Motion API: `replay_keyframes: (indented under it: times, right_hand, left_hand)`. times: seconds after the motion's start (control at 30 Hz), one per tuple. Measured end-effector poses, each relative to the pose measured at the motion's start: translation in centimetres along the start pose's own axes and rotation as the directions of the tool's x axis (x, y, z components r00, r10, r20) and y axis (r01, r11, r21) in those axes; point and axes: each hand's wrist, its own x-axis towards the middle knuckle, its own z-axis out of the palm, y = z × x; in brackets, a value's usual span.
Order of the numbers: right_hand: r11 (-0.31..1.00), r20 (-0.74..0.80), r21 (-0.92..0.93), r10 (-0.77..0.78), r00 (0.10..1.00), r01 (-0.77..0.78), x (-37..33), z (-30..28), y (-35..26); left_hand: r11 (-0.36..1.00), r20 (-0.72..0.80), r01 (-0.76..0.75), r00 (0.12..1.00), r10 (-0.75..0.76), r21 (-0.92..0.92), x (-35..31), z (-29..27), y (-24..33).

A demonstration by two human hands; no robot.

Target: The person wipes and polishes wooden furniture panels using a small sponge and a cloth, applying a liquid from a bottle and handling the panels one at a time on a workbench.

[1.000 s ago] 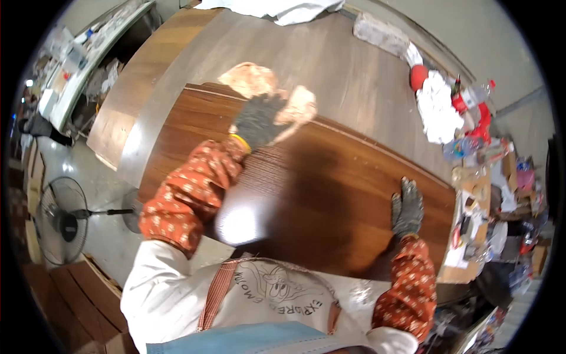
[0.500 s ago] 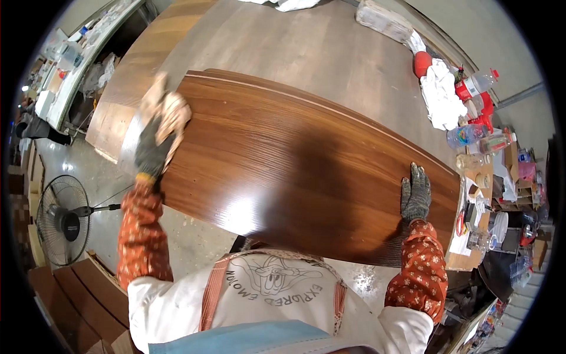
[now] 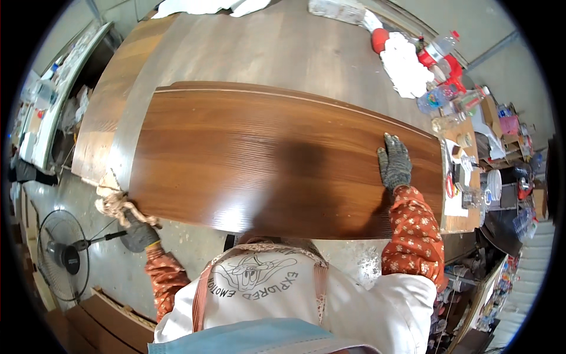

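The left hand (image 3: 141, 235) is curled in a grip, with its forearm (image 3: 166, 276) behind it. Well to the right of this grip and farther forward, the right hand (image 3: 395, 166) lies flat (it is gloved also), fingers (image 3: 398, 146) pointing forward.

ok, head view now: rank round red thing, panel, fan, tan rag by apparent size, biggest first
1. Panel, by far
2. Fan
3. Tan rag, bunched
4. Round red thing

Apparent size only: the fan looks farther off, so its true size is unsure.
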Motion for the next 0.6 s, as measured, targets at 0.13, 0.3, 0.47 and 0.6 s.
replay_keyframes:
  times: [0.13, 0.3, 0.47, 0.6]
  right_hand:
    - [1.0, 0.006, -0.007, 0.029, 1.0, -0.029, -0.1, -0.3, -0.4]
    - [0.997, -0.039, 0.026, 0.072, 0.997, -0.071, -0.6, 0.1, 0.6]
    - [0.978, -0.078, 0.186, 0.109, 0.991, -0.093, -0.8, -0.3, -1.4]
    - [0.824, -0.164, 0.561, 0.02, 0.986, 0.077, -5.1, 0.4, -3.5]
  left_hand:
    - [0.854, 0.327, 0.262, 0.938, -0.114, -0.451, 0.7, -2.2, 5.9]
    - [0.985, 0.227, 0.12, 0.97, -0.089, -0.127, 6.8, 19.5, 3.7]
    - [0.151, -0.083, -0.003, 0.823, 0.562, 0.989, 4.7, 36.8, -11.8]
    - [-0.146, 0.068, 0.025, 0.798, 0.598, 0.989, 2.9, 41.3, -15.7]
